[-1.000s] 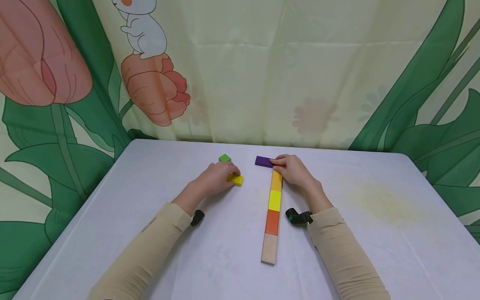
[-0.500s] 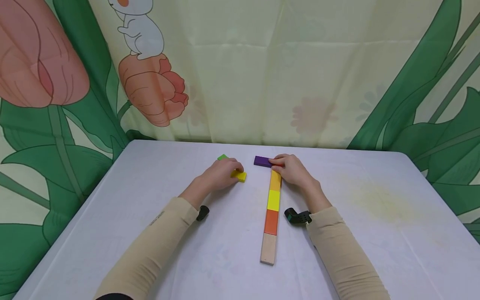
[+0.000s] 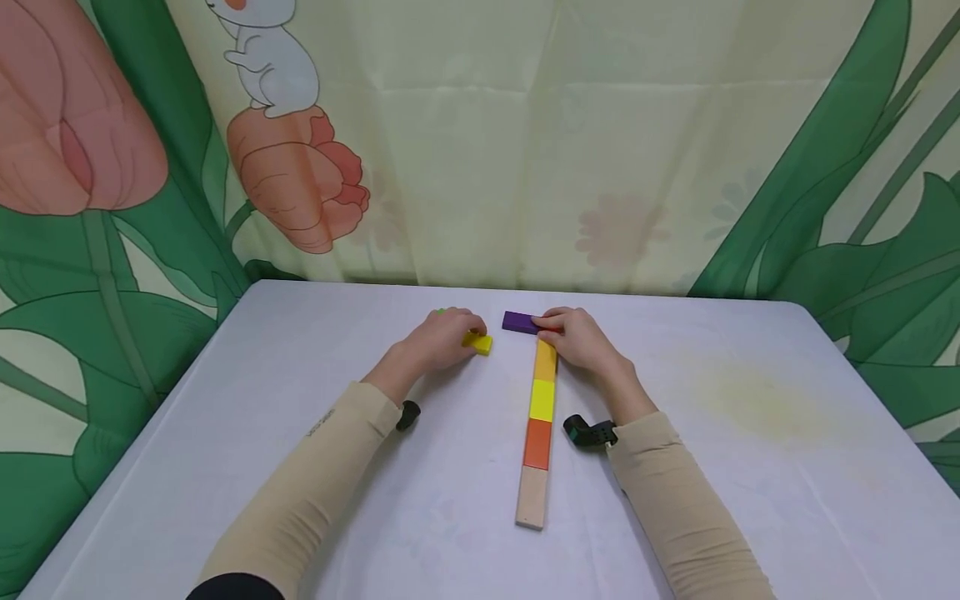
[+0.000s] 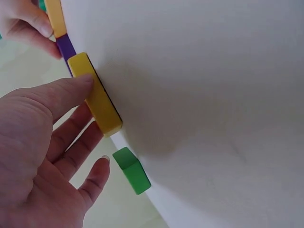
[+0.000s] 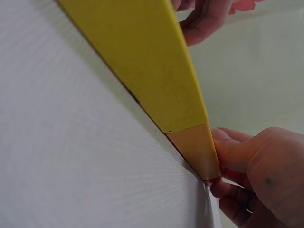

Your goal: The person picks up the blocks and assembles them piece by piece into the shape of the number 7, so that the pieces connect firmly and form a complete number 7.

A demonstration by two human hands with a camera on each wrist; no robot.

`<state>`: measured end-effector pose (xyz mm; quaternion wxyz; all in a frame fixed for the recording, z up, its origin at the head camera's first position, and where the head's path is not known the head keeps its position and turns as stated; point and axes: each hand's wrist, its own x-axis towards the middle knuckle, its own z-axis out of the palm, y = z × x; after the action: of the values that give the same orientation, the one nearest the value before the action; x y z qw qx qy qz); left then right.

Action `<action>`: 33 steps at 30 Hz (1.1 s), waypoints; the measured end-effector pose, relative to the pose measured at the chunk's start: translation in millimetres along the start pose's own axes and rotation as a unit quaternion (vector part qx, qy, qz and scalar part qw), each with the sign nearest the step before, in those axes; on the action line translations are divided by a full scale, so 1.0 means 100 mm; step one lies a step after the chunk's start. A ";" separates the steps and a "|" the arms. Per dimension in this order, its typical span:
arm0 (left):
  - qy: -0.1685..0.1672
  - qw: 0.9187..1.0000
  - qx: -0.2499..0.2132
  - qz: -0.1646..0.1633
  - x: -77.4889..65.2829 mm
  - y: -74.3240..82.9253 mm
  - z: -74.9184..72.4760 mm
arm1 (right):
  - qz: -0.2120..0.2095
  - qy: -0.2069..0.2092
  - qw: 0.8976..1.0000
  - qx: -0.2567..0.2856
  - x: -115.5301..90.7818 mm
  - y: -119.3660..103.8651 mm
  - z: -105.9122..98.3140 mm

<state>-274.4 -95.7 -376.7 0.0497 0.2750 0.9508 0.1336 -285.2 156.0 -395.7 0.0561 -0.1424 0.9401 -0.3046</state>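
Note:
My left hand (image 3: 444,337) pinches a yellow block (image 4: 99,104) between thumb and fingers, low over the far part of the table. Just beyond it lies a green block (image 4: 133,172), mostly covered by the hand in the head view. At the far end of a straight row of blocks, my right hand (image 3: 587,342) pinches a red block (image 5: 212,181), of which only a sliver shows. A purple block (image 3: 517,322) lies crosswise there, touched by the right fingertips. Nearer in the row come a light orange block (image 3: 545,362), a yellow one, an orange-red one and a plain wooden one.
A white-covered table (image 3: 675,500) carries everything. Its far edge runs close behind the purple and green blocks, against a printed curtain (image 3: 465,167). Wrist cameras (image 3: 588,432) hang beneath both sleeves.
My left hand has carried the yellow block slightly away and to the right, covering more of the green block. The right hand keeps its place at the row's end.

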 end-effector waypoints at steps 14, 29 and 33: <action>-0.001 1.000 0.004 -0.007 0.16 -0.05 -0.05 | 0.001 -0.002 1.000 0.006 0.02 0.02 0.01; -0.011 1.000 -0.013 -0.026 0.36 -0.05 -0.06 | -0.005 0.003 1.000 0.010 0.01 0.02 0.00; -0.006 1.000 -0.012 -0.021 0.39 -0.06 -0.06 | -0.003 0.002 1.000 0.014 0.01 0.02 0.01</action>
<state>-311.8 -81.0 -373.4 0.0618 0.2549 0.9544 0.1424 -286.3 156.9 -397.4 0.0552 -0.1441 0.9353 -0.3184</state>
